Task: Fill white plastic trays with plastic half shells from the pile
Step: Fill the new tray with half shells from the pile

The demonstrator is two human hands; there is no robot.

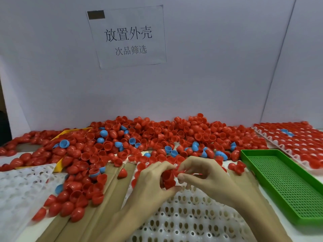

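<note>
1. White plastic trays: three show — one at left (22, 193), one under the hands (188, 219), one filled at far right (297, 145).
2. Red half shells, a few blue, lie in a pile (148, 137) across the surface.
3. Left hand (150, 182) curls its grip round stacked red shells (168, 179).
4. Right hand (201, 173) pinches another red shell beside them.

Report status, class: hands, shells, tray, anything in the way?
Left hand grips red shells; right hand pinches one. White tray below mostly unfilled. Pile spills onto its far edge.
</note>
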